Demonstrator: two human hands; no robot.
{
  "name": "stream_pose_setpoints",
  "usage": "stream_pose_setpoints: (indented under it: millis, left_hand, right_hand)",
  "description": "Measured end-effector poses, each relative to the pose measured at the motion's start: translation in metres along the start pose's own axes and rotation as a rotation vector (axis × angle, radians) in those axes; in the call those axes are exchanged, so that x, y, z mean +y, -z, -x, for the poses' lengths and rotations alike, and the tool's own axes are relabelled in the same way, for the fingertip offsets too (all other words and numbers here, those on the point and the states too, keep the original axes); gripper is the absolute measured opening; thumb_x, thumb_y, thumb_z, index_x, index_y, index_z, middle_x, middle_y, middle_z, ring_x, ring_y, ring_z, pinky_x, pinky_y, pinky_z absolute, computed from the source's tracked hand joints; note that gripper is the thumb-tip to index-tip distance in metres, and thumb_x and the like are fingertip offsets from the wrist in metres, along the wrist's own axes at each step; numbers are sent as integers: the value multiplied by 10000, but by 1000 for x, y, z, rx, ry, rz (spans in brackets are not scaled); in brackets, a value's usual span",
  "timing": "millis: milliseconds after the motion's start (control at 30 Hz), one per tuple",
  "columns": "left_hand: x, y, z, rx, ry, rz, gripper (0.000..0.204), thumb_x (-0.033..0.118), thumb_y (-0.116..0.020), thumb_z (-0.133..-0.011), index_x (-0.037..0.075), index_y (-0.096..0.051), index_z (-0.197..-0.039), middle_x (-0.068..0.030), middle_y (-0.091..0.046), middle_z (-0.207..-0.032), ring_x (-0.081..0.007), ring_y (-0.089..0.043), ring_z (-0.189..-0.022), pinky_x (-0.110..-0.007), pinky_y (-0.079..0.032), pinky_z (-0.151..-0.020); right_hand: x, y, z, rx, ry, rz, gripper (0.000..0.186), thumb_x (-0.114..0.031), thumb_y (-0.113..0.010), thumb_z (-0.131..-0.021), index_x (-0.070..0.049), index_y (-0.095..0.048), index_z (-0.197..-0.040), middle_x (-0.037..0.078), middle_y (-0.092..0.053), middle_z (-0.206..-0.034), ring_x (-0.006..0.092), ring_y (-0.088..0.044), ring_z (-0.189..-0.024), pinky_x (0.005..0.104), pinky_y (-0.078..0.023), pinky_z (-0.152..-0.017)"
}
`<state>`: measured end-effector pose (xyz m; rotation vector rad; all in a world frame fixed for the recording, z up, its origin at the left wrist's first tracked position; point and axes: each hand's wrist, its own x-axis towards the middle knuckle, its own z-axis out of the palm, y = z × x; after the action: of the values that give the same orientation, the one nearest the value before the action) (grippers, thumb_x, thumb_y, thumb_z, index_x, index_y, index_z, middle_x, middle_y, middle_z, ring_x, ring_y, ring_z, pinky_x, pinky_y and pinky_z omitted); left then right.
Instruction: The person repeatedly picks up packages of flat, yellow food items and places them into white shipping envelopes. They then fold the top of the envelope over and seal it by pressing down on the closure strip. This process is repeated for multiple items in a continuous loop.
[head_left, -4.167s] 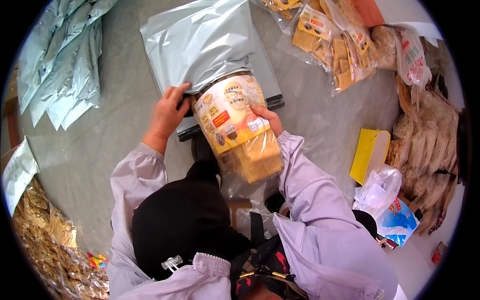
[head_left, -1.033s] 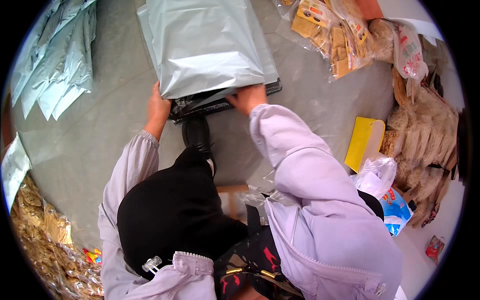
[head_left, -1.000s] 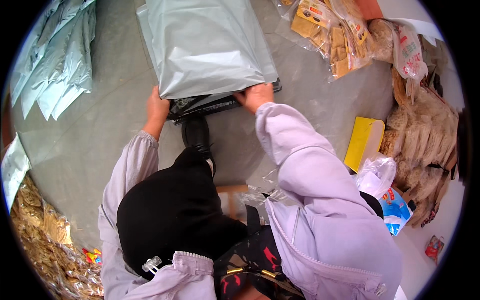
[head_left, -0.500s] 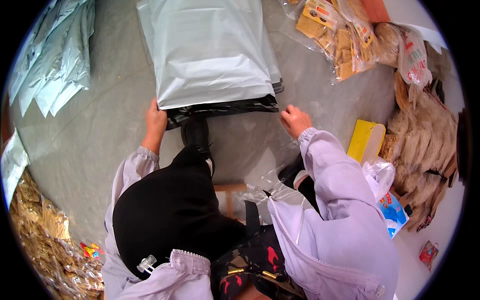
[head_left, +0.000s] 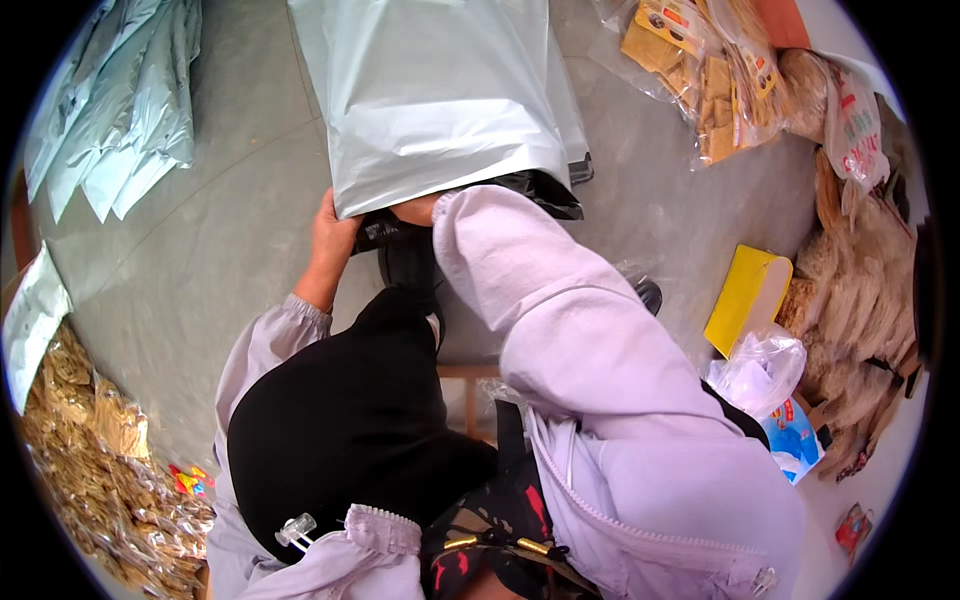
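Observation:
A large white plastic mailing bag (head_left: 440, 120) with a black inner side lies in front of me, more such bags apparently under it. My left hand (head_left: 333, 235) pinches the near left corner of its mouth. My right hand (head_left: 415, 210) reaches across to the left, into or just under the bag's near edge; its fingers are hidden by the white plastic. The black lining (head_left: 545, 190) shows along the parted mouth to the right of my right sleeve.
Several silvery-white bags (head_left: 130, 120) lie at the far left. Clear packs of brown dried goods (head_left: 80, 450) are heaped at the near left. On the right are bagged yellow-brown packs (head_left: 720, 110), a yellow box (head_left: 745, 295), pale dried bundles (head_left: 850, 280) and a blue-and-white packet (head_left: 790, 440).
My right hand has swung left from beside the bag's right corner to its mouth, where the fingers disappear. The mouth's right part gapes more. My left hand keeps its corner.

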<state>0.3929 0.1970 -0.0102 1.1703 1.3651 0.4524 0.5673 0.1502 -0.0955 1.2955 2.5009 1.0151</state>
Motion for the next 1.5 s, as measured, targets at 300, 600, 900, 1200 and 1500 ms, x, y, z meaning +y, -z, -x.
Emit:
stream_pose_setpoints:
  millis: [300, 600, 900, 1200, 1500]
  left_hand:
    - [19, -10, -9, 89, -225, 178, 721, -171, -407, -722, 69, -358, -1400, -120, -440, -1368, -204, -413, -1260, -287, -309, -1047]
    - [2, 7, -1, -24, -295, 127, 805, -194, -272, -647, 93, -389, -1390, -97, -443, -1366, -199, -400, -1275, -281, -272, -1072]
    - [-12, 42, 5, -195, 177, 426, 437, -17, -464, -844, 135, -496, -1252, -16, -623, -1073, -56, -534, -794, -184, -397, -613]
    - [-31, 50, 8, -166, 212, 272, 505, 96, -583, -847, 99, -444, -1332, -29, -645, -1039, -67, -572, -890, -193, -423, -698]
    - [1, 52, -16, -318, 467, -17, 210, 240, -625, -863, 136, -606, -1045, 67, -621, -890, -53, -567, -844, -230, -416, -766]
  right_hand:
    - [117, 60, 95, -530, -931, -1200, 385, -220, -588, -825, -65, -558, -1176, 190, -545, -1204, 385, -505, -1104, 445, -420, -922]
    - [119, 55, 125, -404, -1103, -1281, 390, -167, -595, -827, -38, -540, -1192, 214, -558, -1178, 387, -527, -1069, 382, -440, -891]
    - [149, 44, 152, 37, -1912, -1652, 141, -163, -663, -807, -24, -656, -789, 1, -591, -650, 91, -510, -609, 271, -427, -581]
    - [125, -1, 191, -289, -1669, -1721, 168, -160, -680, -828, -18, -598, -795, -49, -519, -628, 30, -439, -601, 208, -368, -545]
    - [129, 4, 193, -455, -1570, -1205, 108, -126, -640, -836, -38, -579, -850, 16, -595, -706, 137, -536, -613, 273, -438, -578]
